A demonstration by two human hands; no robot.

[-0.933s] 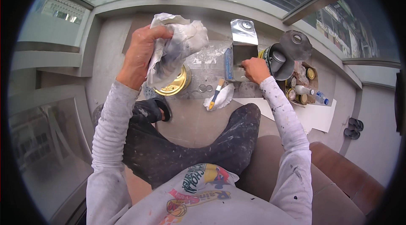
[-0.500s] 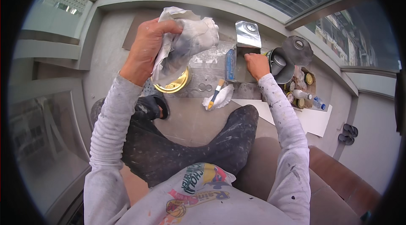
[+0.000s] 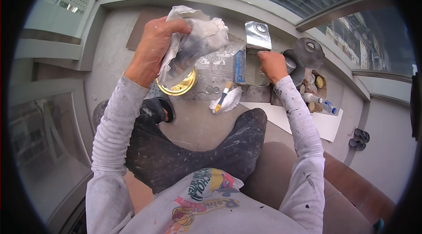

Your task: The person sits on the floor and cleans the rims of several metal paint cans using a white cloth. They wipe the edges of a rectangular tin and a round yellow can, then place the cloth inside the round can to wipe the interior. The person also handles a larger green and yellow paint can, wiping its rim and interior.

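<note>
Raised at the upper left, my left hand (image 3: 151, 47) grips a crumpled white rag (image 3: 200, 36) with grey stains; its thumb lies over the cloth. Below the rag, a tin with a shiny gold top (image 3: 182, 83) is partly covered by it. My right hand (image 3: 273, 64) is closed at the right side of an open square metal tin (image 3: 252, 73), fingertips near its rim. Whether they pinch the rim or something small is hidden. The tin's cut top (image 3: 258, 35) is folded back. A paintbrush (image 3: 224, 96) rests on a white cloth (image 3: 231, 102) nearer me.
Right of my hand are a round can (image 3: 298, 73) and a dark round lid (image 3: 309, 51). A box with small jars (image 3: 320, 81) and a water bottle (image 3: 329, 107) lie farther right, by a white board (image 3: 323, 125). Two metal rings (image 3: 212, 89) lie mid-floor; slippers (image 3: 359, 139) sit far right.
My right hand has shifted right and slightly up, from over the square tin's opening to its right side. The left hand and rag have hardly moved.
</note>
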